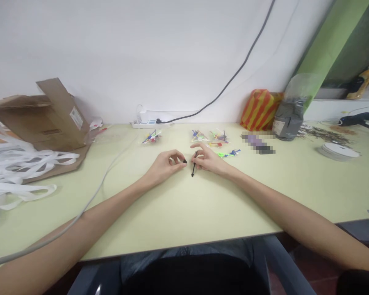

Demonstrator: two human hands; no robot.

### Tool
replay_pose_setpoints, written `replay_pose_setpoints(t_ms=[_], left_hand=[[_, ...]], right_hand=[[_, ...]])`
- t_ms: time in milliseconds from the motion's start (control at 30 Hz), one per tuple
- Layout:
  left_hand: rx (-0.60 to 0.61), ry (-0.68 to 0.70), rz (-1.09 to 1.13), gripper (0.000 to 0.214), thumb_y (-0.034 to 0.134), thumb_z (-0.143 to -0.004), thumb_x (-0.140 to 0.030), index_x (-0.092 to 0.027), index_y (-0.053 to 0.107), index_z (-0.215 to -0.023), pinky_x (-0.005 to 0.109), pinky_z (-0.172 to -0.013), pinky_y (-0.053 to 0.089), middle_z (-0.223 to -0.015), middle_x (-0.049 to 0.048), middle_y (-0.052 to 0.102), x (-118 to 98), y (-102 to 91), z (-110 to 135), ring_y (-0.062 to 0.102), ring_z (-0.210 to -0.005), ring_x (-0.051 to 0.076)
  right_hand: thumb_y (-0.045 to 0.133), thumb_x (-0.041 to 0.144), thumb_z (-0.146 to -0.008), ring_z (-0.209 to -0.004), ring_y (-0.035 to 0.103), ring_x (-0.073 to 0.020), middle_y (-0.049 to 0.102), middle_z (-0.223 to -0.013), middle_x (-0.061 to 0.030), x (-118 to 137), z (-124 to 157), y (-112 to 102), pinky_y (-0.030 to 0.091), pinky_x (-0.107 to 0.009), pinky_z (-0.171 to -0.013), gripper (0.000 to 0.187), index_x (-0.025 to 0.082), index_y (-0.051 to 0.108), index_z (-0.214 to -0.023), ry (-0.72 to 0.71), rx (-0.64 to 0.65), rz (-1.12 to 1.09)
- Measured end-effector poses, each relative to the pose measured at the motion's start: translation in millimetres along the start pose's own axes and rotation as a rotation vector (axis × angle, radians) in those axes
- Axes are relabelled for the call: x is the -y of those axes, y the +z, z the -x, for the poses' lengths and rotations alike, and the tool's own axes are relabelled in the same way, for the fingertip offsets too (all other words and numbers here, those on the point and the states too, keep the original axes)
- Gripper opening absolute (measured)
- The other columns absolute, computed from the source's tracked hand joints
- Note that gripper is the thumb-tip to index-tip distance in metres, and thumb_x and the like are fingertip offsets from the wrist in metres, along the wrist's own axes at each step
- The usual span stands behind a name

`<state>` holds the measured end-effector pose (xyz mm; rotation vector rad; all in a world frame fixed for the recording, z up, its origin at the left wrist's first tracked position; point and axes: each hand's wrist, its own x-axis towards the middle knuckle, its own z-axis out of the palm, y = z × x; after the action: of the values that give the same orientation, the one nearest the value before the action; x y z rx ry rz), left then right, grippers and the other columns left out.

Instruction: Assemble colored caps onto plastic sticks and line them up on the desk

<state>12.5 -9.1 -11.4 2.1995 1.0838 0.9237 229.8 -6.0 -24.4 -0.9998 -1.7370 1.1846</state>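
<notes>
The person's left hand [169,164] and right hand [206,159] meet near the middle of the pale yellow-green table [184,217], just beside each other with a narrow gap between the fingertips. The left thumb and index finger pinch a small black piece [185,161], most of which is hidden by the fingertips. The right hand pinches a thin black rod [193,170] between thumb and fingers; it stands close to vertical in the view, leaning slightly, and its lower end widens into a dark pointed tip. The piece and the rod are apart, facing each other across the gap

Beyond the hands, small clear packets of colourful plastic parts lie on the table: one packet [153,137] behind the left hand, and a group of packets [219,137] behind the right. A green and blue part [230,154] lies near the right hand. A white power strip [146,124] sits against the wall, with a black cable [230,82] rising from it. On the left are an open cardboard box [53,127] and loops of white ribbon [27,166]; a grey cord [95,191] crosses the left forearm in the view. On the right are a red and yellow striped bag [258,110], a grey bag [286,123] and a white roll [338,152]
</notes>
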Motion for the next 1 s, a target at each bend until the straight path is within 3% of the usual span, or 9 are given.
replay_pose_setpoints(t_ms=[167,267,400,600,1000], left_hand=[[-0.004,-0.016,-0.068,0.022,0.066,-0.085,-0.041,-0.021,0.070,-0.094,0.030,-0.073,0.049,-0.090,0.0017,0.072,3,-1.7,-1,0.062,-0.079,0.016],[-0.030,-0.013,-0.190,0.023,0.068,-0.083,-0.044,-0.022,0.071,-0.092,0.034,-0.081,0.048,-0.097,0.0036,0.071,11,-2.7,-3,0.063,-0.091,0.021],[-0.027,0.035,-0.327,0.024,0.065,-0.086,-0.046,-0.024,0.073,-0.090,0.039,-0.088,0.046,-0.098,0.0047,0.068,18,-3.2,-5,0.060,-0.099,0.024],[-0.033,0.051,-0.391,0.024,0.063,-0.087,-0.046,-0.024,0.072,-0.089,0.040,-0.089,0.045,-0.098,0.0052,0.068,17,-2.5,-5,0.058,-0.099,0.025],[-0.033,0.060,-0.401,0.023,0.062,-0.088,-0.044,-0.023,0.070,-0.090,0.041,-0.088,0.046,-0.097,0.0053,0.069,16,-2.3,-5,0.057,-0.098,0.025]], right_hand=[[0.057,0.015,-0.083,-0.078,0.062,-0.0125,0.058,-0.110,-0.0057,1,1,-5,0.049,-0.027,-0.067,0.047,0.024,0.049,-0.129,-0.125,-0.032,0.238],[0.058,0.015,-0.086,-0.083,0.061,-0.0139,0.057,-0.114,-0.0086,-3,0,-8,0.049,-0.031,-0.077,0.033,0.020,0.059,-0.119,-0.254,-0.068,0.426],[0.063,0.019,-0.087,-0.082,0.059,-0.0154,0.058,-0.101,-0.0064,-8,-1,-9,0.046,-0.030,-0.076,0.012,0.017,0.069,-0.097,-0.329,0.015,0.532],[0.066,0.016,-0.086,-0.074,0.056,-0.0137,0.059,-0.093,-0.0043,-8,-4,-3,0.044,-0.028,-0.072,0.007,0.017,0.071,-0.089,-0.333,0.039,0.556],[0.065,0.015,-0.087,-0.070,0.053,-0.0128,0.060,-0.082,-0.0023,-9,-13,6,0.037,-0.026,-0.067,0.006,0.016,0.070,-0.085,-0.305,-0.055,0.653]])
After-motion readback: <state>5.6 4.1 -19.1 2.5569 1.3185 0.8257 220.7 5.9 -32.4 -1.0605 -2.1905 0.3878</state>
